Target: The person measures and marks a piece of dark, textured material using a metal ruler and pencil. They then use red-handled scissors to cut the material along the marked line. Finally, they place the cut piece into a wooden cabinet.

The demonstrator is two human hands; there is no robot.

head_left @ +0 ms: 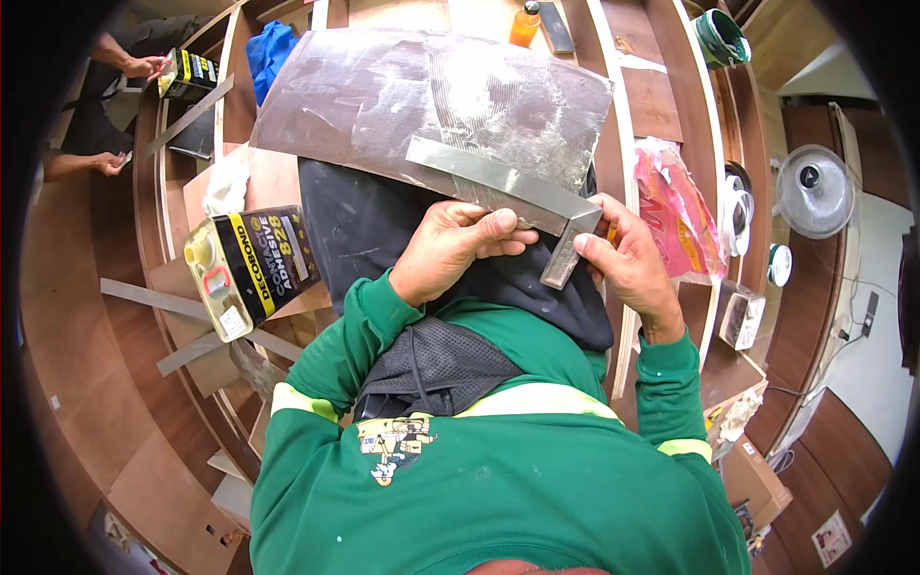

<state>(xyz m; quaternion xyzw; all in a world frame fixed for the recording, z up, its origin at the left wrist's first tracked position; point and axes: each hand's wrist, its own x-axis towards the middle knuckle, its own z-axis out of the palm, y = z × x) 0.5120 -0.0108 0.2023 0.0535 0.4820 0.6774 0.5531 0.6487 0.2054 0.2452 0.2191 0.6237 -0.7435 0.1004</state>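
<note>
A long grey metal strip (498, 180) bent at its right end runs across a large grey-brown sheet (422, 96) smeared with dried glue. My left hand (458, 247) presses on the strip from below, thumb along its edge. The bent end (565, 251) is pinched in my right hand (628, 259), which also seems to hold a thin orange pencil, mostly hidden. A dark cloth (374, 225) lies under the sheet, over my lap.
A black and yellow adhesive can (251, 268) stands at my left on curved wooden panels (115, 316). A pink plastic bag (676, 206), tape rolls (738, 206) and a white fan (815, 190) are at right. Another person's hands (144, 67) work at far left.
</note>
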